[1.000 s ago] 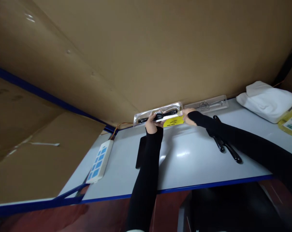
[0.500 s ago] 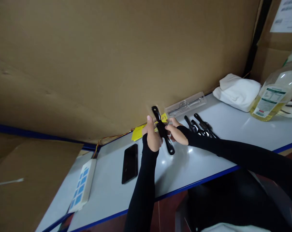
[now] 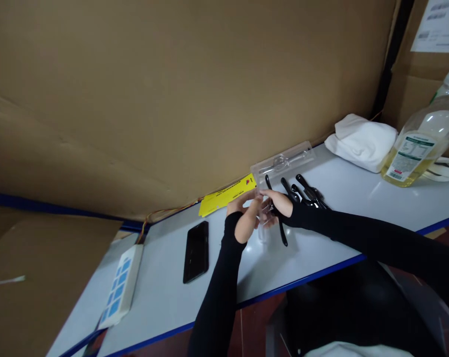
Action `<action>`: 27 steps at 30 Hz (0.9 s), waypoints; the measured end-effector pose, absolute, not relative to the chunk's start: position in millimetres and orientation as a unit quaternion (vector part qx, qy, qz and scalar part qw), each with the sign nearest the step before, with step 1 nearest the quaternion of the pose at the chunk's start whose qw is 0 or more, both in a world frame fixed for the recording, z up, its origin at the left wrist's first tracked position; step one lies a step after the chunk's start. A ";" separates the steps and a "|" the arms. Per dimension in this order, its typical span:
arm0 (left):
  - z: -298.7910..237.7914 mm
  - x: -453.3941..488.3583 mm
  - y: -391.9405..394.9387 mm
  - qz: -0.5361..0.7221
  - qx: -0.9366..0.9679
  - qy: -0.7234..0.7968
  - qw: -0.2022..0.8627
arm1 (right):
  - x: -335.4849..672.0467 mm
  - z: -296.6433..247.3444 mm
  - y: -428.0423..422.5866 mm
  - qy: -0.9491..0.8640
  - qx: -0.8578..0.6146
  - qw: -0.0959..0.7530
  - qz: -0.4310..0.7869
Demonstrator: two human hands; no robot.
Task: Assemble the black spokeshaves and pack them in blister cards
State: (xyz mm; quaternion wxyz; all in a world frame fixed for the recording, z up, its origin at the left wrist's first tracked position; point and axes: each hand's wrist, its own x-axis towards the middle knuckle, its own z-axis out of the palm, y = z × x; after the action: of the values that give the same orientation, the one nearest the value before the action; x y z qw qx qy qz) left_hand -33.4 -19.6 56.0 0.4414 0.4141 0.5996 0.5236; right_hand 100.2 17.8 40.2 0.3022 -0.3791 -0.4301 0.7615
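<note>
My left hand [image 3: 246, 221] is closed around a clear plastic blister tray [image 3: 262, 235], held upright over the table. Pressed in close beside it, my right hand [image 3: 281, 204] grips a black two-handled spokeshave [image 3: 283, 233]. Its two handle ends stick out above and below the fingers, while its middle is mostly hidden. Right fingertips touch or nearly touch the tray. Several more black spokeshaves [image 3: 308, 190] lie just right of the right hand. Yellow printed cards [image 3: 228, 196] lie behind the left hand.
Another clear blister tray [image 3: 284, 161] rests along the cardboard wall [image 3: 195, 89]. A black phone [image 3: 196, 252] and a white power strip [image 3: 122, 287] are at the left. At the right stand a white cloth bundle [image 3: 360, 143] and a bottle of yellow liquid [image 3: 414, 148].
The spokeshave, held between both hands before, has shifted right into my right hand. A clear blister tray now shows in my left hand. More of the yellow cards is uncovered.
</note>
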 end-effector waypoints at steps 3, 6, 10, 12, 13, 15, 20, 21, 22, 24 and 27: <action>63.9 -59.5 -8.4 0.523 0.387 0.575 0.495 | 109.3 46.6 26.4 -0.402 -0.396 0.256 0.785; 69.2 -91.9 3.6 0.567 0.349 0.548 0.507 | 125.2 53.9 42.6 -0.413 -0.422 0.247 0.768; 58.5 -112.5 19.4 0.685 0.238 0.541 0.426 | 161.8 57.1 57.8 -0.496 -0.480 0.238 0.683; 46.2 -109.2 27.0 0.699 0.200 0.550 0.411 | 180.9 55.8 57.7 -0.623 -0.542 0.219 0.521; 39.5 -105.0 30.2 0.695 0.191 0.556 0.413 | 188.8 55.1 56.3 -0.670 -0.567 0.199 0.435; 26.6 -93.6 34.8 0.682 0.184 0.566 0.426 | 200.0 54.5 53.3 -0.725 -0.596 0.125 0.321; 8.6 -64.5 33.8 0.652 0.189 0.572 0.461 | 207.9 57.6 54.2 -0.757 -0.607 -0.029 0.239; 7.6 -60.5 32.3 0.646 0.193 0.571 0.469 | 208.2 58.6 54.9 -0.768 -0.604 -0.022 0.214; 7.1 -57.4 30.7 0.641 0.198 0.569 0.476 | 208.7 59.7 55.3 -0.775 -0.601 -0.016 0.194; 6.8 -52.9 27.9 0.637 0.210 0.561 0.485 | 210.3 62.3 54.8 -0.777 -0.603 -0.013 0.179; 5.8 -48.8 25.4 0.649 0.224 0.539 0.487 | 215.9 66.5 52.8 -0.770 -0.600 -0.028 0.217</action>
State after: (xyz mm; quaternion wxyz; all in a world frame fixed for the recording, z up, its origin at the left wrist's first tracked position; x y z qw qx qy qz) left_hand -48.8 25.4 5.8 0.4872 0.2236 0.5393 0.6495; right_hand 215.9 52.8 66.5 -0.0280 -0.5996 -0.7697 0.2174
